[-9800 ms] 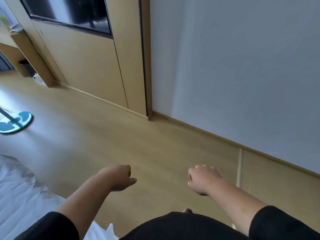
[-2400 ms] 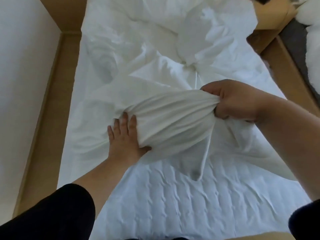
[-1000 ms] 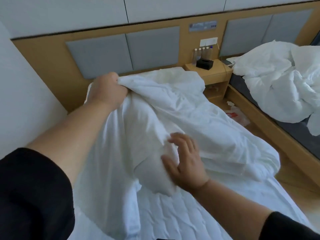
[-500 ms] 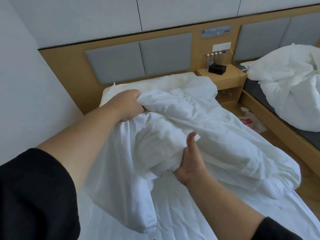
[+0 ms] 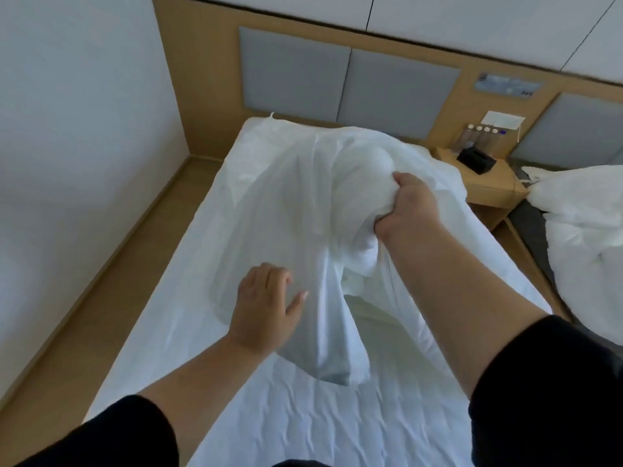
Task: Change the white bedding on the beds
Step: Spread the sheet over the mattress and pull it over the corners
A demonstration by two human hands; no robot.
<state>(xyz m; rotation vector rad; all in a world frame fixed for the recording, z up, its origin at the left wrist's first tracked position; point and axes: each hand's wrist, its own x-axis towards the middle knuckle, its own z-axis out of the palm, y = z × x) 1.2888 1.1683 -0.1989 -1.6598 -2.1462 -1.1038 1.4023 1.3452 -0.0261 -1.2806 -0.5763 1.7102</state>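
Observation:
A white duvet (image 5: 303,210) lies bunched on the near bed, whose quilted white mattress cover (image 5: 303,423) shows bare toward me. My right hand (image 5: 409,205) grips a gathered fold of the duvet and lifts it above the bed. My left hand (image 5: 266,306) hovers open, fingers relaxed, against the hanging cloth lower down. A second bed at the right carries a crumpled white duvet (image 5: 586,224).
A wooden nightstand (image 5: 488,183) between the beds holds a black box (image 5: 476,160) and several small bottles (image 5: 482,138). The padded grey headboard (image 5: 340,82) runs along the far wall. A white wall (image 5: 77,129) and a strip of wooden floor (image 5: 111,288) border the bed's left side.
My left hand has let go of the duvet and dropped lower, open. My right hand has closed around a fold and raised it. My view has tilted down and to the left.

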